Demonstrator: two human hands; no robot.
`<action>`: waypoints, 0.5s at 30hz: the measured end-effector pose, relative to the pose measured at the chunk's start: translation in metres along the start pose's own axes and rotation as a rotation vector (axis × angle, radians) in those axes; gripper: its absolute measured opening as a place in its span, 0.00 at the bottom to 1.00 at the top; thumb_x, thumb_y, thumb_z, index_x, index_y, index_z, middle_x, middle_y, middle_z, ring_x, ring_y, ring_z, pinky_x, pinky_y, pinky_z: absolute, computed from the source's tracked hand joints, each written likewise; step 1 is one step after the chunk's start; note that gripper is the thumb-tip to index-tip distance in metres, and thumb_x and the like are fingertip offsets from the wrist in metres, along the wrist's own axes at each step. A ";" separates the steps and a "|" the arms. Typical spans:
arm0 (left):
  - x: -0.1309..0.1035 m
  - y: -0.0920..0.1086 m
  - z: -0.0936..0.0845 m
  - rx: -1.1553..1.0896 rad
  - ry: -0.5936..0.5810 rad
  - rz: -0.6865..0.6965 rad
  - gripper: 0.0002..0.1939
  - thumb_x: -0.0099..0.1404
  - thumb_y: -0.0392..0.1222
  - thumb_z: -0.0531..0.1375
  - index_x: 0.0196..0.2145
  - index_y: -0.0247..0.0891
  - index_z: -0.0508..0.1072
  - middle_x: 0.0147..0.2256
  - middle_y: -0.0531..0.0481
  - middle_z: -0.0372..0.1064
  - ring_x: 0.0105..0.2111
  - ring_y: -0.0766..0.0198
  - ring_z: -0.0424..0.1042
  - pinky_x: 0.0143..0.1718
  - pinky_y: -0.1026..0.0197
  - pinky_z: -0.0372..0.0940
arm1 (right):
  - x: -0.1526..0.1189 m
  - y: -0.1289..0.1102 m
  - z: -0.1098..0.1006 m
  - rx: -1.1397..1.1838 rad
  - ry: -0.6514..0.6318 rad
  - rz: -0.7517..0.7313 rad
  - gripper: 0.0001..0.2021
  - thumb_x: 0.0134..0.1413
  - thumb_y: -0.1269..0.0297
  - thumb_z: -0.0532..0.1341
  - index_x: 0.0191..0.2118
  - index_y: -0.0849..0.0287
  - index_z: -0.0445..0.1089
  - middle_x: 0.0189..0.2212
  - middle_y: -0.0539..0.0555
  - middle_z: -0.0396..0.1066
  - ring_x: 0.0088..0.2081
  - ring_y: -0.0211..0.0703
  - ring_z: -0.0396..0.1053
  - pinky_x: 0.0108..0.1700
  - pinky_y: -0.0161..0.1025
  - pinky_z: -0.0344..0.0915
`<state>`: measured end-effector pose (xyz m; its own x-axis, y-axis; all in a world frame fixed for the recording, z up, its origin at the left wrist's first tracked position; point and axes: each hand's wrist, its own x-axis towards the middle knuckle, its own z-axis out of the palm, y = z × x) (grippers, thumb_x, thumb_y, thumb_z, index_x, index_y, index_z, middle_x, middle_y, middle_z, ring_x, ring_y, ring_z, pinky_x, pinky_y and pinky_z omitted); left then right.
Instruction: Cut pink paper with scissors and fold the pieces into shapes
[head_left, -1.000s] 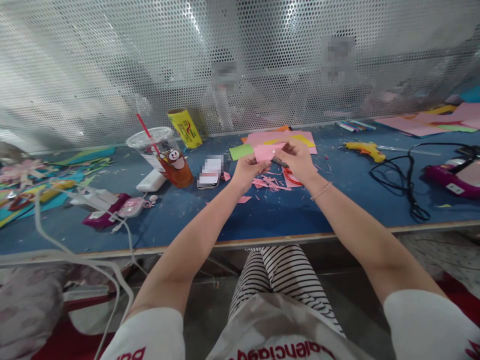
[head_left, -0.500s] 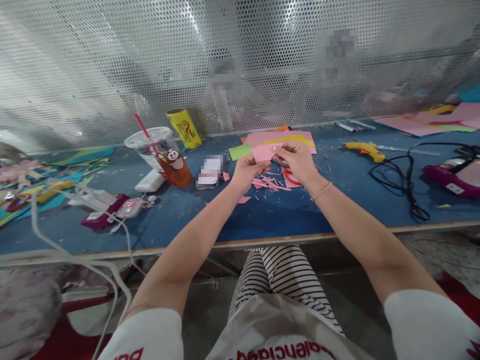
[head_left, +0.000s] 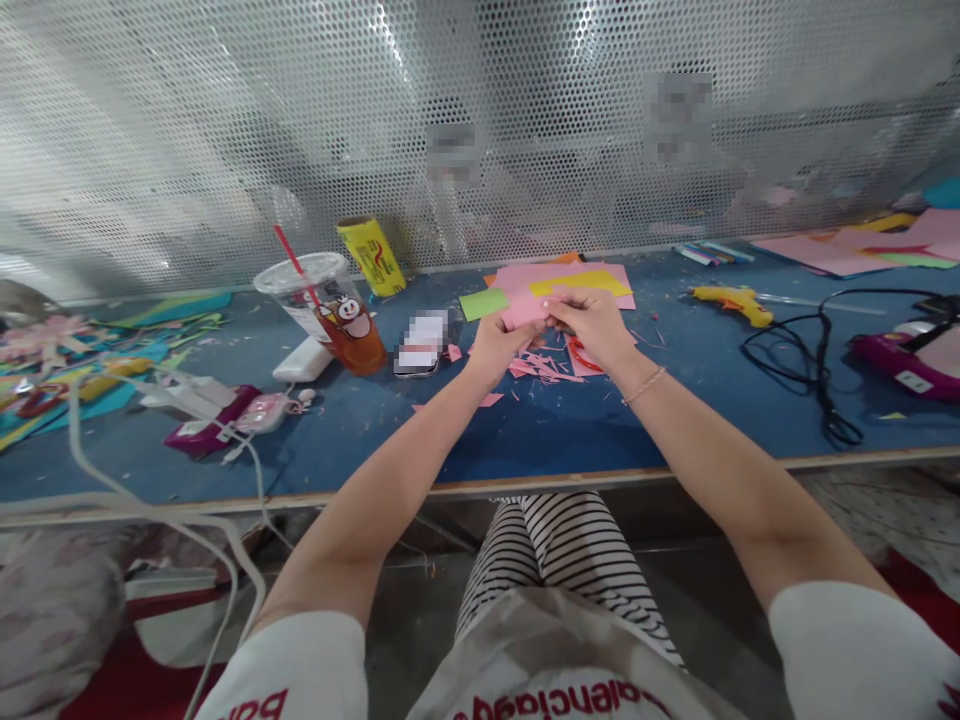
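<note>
Small pink paper [head_left: 517, 312] is up off the surface [head_left: 555, 430], btwn L hand [head_left: 499, 345] + R hand [head_left: 596, 318], in front of the larger pink sheet [head_left: 540, 274] w/ yellow strip [head_left: 589, 284] and green paper [head_left: 482, 304]. Both hands are closed on it, thumb vs. fingers, R at the near right edge, L prob. lower left; exact L grip is partly hidden.

To handle it well: light pinch, L as the steady side, R doing fine adj. Line up edges before pressing, press w/ thumb pad, don't tug, b/c thin paper creases or tears easily. Hold it clear of the pink scraps [head_left: 546, 368] below so no bits catch.

Pose: both arms reach fwd from the body, forearms angled in to meet near centre, fingertips almost touching. R wrist, w/ bracelet [head_left: 643, 384], is bent inward; L palm faces mostly in, thumb on the near side.
</note>
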<state>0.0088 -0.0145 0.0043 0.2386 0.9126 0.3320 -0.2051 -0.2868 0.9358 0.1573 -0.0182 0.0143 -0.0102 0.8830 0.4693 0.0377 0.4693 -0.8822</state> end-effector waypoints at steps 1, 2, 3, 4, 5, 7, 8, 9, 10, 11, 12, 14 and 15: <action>0.000 0.001 0.000 0.012 0.008 0.003 0.15 0.45 0.43 0.68 0.30 0.34 0.75 0.26 0.50 0.72 0.24 0.69 0.70 0.29 0.63 0.68 | 0.000 0.000 0.000 0.007 -0.026 0.001 0.12 0.45 0.55 0.64 0.22 0.59 0.69 0.20 0.50 0.68 0.23 0.34 0.65 0.28 0.35 0.63; 0.000 0.001 0.000 0.022 0.022 0.003 0.15 0.45 0.44 0.68 0.30 0.33 0.75 0.26 0.50 0.72 0.24 0.68 0.70 0.29 0.62 0.68 | 0.000 -0.001 0.000 0.017 -0.043 -0.003 0.13 0.46 0.54 0.63 0.23 0.59 0.69 0.20 0.49 0.68 0.23 0.33 0.64 0.27 0.35 0.62; 0.000 0.001 -0.001 0.030 0.040 -0.002 0.15 0.45 0.44 0.68 0.30 0.33 0.74 0.25 0.50 0.72 0.23 0.68 0.70 0.28 0.62 0.67 | 0.000 -0.001 0.000 0.026 -0.048 -0.011 0.13 0.47 0.53 0.62 0.24 0.58 0.69 0.20 0.49 0.67 0.22 0.33 0.64 0.27 0.35 0.61; 0.001 0.000 -0.002 0.033 0.058 -0.008 0.15 0.44 0.44 0.68 0.29 0.33 0.74 0.25 0.51 0.72 0.22 0.68 0.69 0.28 0.62 0.67 | 0.000 -0.002 -0.001 0.030 -0.042 -0.022 0.14 0.49 0.52 0.60 0.24 0.58 0.69 0.19 0.49 0.67 0.22 0.33 0.63 0.26 0.35 0.61; 0.001 0.000 -0.002 0.032 0.072 -0.014 0.15 0.43 0.43 0.68 0.29 0.33 0.74 0.24 0.51 0.71 0.22 0.68 0.69 0.28 0.62 0.67 | 0.000 -0.002 -0.002 0.028 -0.029 -0.033 0.14 0.50 0.52 0.59 0.24 0.58 0.69 0.19 0.48 0.66 0.21 0.32 0.62 0.25 0.34 0.60; 0.002 -0.001 -0.003 0.017 0.077 -0.025 0.16 0.42 0.43 0.69 0.29 0.33 0.74 0.24 0.52 0.71 0.21 0.68 0.68 0.29 0.61 0.67 | 0.000 -0.003 -0.002 0.004 0.004 -0.052 0.15 0.51 0.53 0.58 0.24 0.58 0.69 0.18 0.48 0.65 0.20 0.32 0.60 0.24 0.34 0.58; 0.001 -0.001 -0.002 0.007 0.073 -0.028 0.17 0.42 0.43 0.69 0.29 0.33 0.74 0.24 0.52 0.71 0.21 0.68 0.68 0.29 0.60 0.67 | 0.000 -0.004 -0.002 -0.015 0.017 -0.062 0.14 0.51 0.53 0.58 0.23 0.58 0.68 0.18 0.48 0.65 0.20 0.32 0.60 0.24 0.35 0.58; 0.001 -0.001 -0.002 -0.004 0.068 -0.030 0.17 0.42 0.43 0.69 0.29 0.32 0.74 0.24 0.52 0.71 0.22 0.68 0.68 0.30 0.59 0.68 | 0.000 -0.004 -0.002 -0.034 0.029 -0.072 0.13 0.51 0.54 0.59 0.24 0.58 0.68 0.18 0.48 0.65 0.21 0.32 0.60 0.25 0.35 0.58; 0.001 -0.001 -0.001 -0.017 0.066 -0.031 0.17 0.41 0.42 0.69 0.29 0.32 0.74 0.24 0.51 0.70 0.21 0.68 0.68 0.30 0.59 0.68 | -0.001 -0.005 -0.002 -0.049 0.041 -0.082 0.13 0.51 0.55 0.59 0.24 0.58 0.68 0.18 0.48 0.65 0.21 0.33 0.61 0.25 0.35 0.59; 0.000 -0.001 0.000 -0.029 0.066 -0.031 0.16 0.41 0.42 0.69 0.28 0.32 0.74 0.24 0.51 0.70 0.21 0.69 0.68 0.30 0.59 0.68 | -0.001 -0.005 -0.002 -0.059 0.051 -0.091 0.12 0.51 0.55 0.59 0.24 0.58 0.69 0.18 0.48 0.65 0.21 0.33 0.61 0.25 0.35 0.59; 0.000 -0.001 0.001 -0.042 0.070 -0.033 0.16 0.40 0.42 0.70 0.27 0.32 0.73 0.23 0.51 0.70 0.21 0.69 0.68 0.30 0.60 0.68 | -0.001 -0.004 -0.002 -0.065 0.056 -0.097 0.12 0.51 0.56 0.59 0.25 0.58 0.69 0.18 0.48 0.65 0.21 0.32 0.61 0.25 0.35 0.59; 0.000 -0.001 0.002 -0.067 0.075 -0.046 0.15 0.40 0.41 0.70 0.26 0.32 0.73 0.23 0.51 0.69 0.20 0.70 0.67 0.29 0.61 0.68 | -0.001 -0.003 -0.001 -0.052 0.057 -0.092 0.11 0.50 0.57 0.59 0.26 0.58 0.69 0.19 0.48 0.65 0.21 0.32 0.61 0.26 0.35 0.60; -0.001 -0.001 0.002 -0.077 0.074 -0.054 0.15 0.40 0.41 0.70 0.26 0.31 0.73 0.22 0.51 0.69 0.20 0.70 0.67 0.29 0.61 0.67 | -0.001 -0.002 0.000 -0.038 0.054 -0.084 0.09 0.49 0.58 0.61 0.27 0.59 0.69 0.19 0.48 0.65 0.22 0.32 0.62 0.26 0.34 0.60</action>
<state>0.0105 -0.0153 0.0039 0.1812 0.9461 0.2685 -0.2672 -0.2154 0.9393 0.1574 -0.0198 0.0156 0.0391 0.8381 0.5441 0.0767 0.5404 -0.8379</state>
